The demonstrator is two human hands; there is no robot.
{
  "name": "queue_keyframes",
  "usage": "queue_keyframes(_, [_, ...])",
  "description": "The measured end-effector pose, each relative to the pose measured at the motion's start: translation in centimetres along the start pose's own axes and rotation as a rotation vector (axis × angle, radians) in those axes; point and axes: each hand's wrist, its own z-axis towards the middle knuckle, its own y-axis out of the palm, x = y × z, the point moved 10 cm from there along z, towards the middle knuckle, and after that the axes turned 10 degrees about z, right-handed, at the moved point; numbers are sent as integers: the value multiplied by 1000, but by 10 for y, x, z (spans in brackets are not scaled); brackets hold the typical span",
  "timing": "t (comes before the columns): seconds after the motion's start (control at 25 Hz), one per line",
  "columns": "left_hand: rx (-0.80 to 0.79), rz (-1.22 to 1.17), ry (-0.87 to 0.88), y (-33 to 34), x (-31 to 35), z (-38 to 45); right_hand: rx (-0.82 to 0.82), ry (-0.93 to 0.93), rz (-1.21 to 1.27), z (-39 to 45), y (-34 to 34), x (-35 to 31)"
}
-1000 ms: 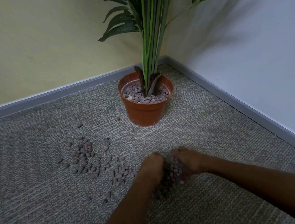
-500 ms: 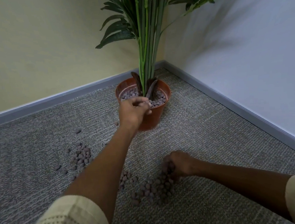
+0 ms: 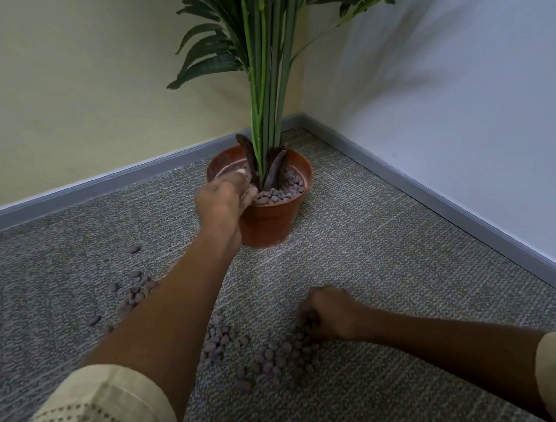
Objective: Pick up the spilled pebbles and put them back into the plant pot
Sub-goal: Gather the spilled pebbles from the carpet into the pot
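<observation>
My left hand (image 3: 224,200) reaches over the near-left rim of the plant pot (image 3: 272,223), fingers loosely curled above the pebbles inside; whether it holds any, I cannot tell; the pot stands on the carpet (image 3: 389,242) near the corner of the floor, plant (image 3: 261,79) upright in it; my right hand (image 3: 328,313) rests knuckles-up on the carpet, fingers curled round a clutch of spilled pebbles (image 3: 275,361); more lie scattered toward the left edge, partly behind my left forearm.
</observation>
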Motion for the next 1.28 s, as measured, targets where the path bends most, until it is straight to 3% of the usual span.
queue_keyframes(0.16, [35,279,97,-27,-20,-15,64,-31,-25,-1,-2,-5])
queue_keyframes(0.36, [-202,923,148,-32,-91,-31,72,-8,93,2,-7,5])
queue_keyframes(0.52, [-341,1348,228,-33,-122,-39,173,20,294,6,-57,-7])
queue_keyframes(0.76, [-573,1552,265,-28,-155,-62,394,-62,562,29,-158,-52])
queue_keyframes(0.88, [-628,1598,264,-26,-166,-68,475,-65,555,57,-185,-59])
queue_keyframes(1.04, [-626,1592,291,-25,-169,-72,482,24,398,75,-188,-55])
queue_keyframes(1.28, [-614,1635,359,-22,-165,-77,683,-145,277,23,-161,-63])
